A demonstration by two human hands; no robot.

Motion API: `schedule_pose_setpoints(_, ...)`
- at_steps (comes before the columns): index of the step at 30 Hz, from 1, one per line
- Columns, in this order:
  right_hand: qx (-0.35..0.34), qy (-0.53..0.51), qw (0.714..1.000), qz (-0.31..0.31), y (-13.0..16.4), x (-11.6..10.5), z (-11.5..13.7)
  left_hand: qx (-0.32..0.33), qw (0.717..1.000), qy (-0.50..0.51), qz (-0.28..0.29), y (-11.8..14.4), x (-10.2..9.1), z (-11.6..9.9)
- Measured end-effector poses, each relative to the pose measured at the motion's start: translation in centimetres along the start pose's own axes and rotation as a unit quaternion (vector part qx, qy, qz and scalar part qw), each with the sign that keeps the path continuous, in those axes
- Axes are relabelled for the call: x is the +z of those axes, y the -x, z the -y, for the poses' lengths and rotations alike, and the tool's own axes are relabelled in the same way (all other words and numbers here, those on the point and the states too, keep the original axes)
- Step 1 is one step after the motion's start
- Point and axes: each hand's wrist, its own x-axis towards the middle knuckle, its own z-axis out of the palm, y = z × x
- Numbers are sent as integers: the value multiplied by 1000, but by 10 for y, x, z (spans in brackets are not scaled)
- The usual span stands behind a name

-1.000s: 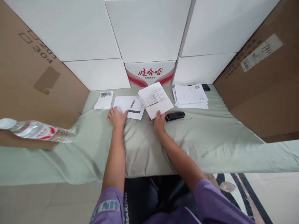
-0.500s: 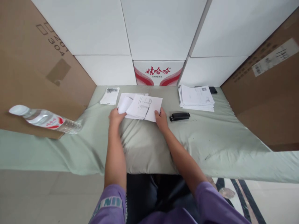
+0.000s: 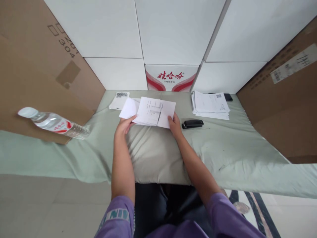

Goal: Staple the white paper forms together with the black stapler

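Printed paper sheets [image 3: 156, 112] are held between my two hands above the cloth. My left hand [image 3: 123, 125] grips their left side, where a white sheet [image 3: 129, 108] curls up over the others. My right hand [image 3: 174, 124] pinches the right edge with the thumb on top. Just right of that hand a black stapler [image 3: 192, 124] lies on the cloth. Behind my left hand is a small white packet [image 3: 119, 100] with dark little pieces on it, which I cannot make out.
A paper stack [image 3: 210, 104] lies at the back right, partly over a black object [image 3: 228, 97]. A water bottle [image 3: 55, 124] is at the left beside a cardboard box [image 3: 32, 72]. Another cardboard box [image 3: 284, 115] stands right. White boxes [image 3: 170, 33] wall off the back of the green cloth [image 3: 158, 165].
The loose sheet on the left has been lifted and now curls above the others. My left thumb has moved onto the paper's lower edge. The view has shifted slightly.
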Motion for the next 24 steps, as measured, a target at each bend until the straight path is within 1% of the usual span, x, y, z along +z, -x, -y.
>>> schedule_pose_setpoints(2,7,-22,1000,1,1,2,1,-10,1000,0,-24,1,7,2)
schedule_pose_setpoints(4,19,-45,999,5,2,4,3,2,1000,14,-21,4,12,2)
schedule_pose_setpoints(6,29,-84,996,6,2,5,4,21,999,37,11,9,14,-1)
schedule_pose_setpoints(9,32,-174,984,6,0,6,6,38,993,60,92,19,12,-8)
schedule_pose_setpoints(11,51,-231,971,25,-2,6,7,35,989,64,128,24,10,-12)
schedule_pose_setpoints(14,105,-285,949,81,-1,5,11,27,986,64,152,27,13,-12)
schedule_pose_setpoints(16,127,-308,936,109,1,3,14,28,984,72,158,25,19,-11)
schedule_pose_setpoints(18,131,-324,929,123,3,2,16,39,984,87,152,22,25,-8)
schedule_pose_setpoints(20,128,-321,929,134,4,1,16,57,984,95,140,20,32,-6)
schedule_pose_setpoints(22,123,-289,938,145,5,1,15,67,985,88,131,20,38,-4)
schedule_pose_setpoints(24,122,-239,953,138,4,3,13,62,987,70,132,22,42,-4)
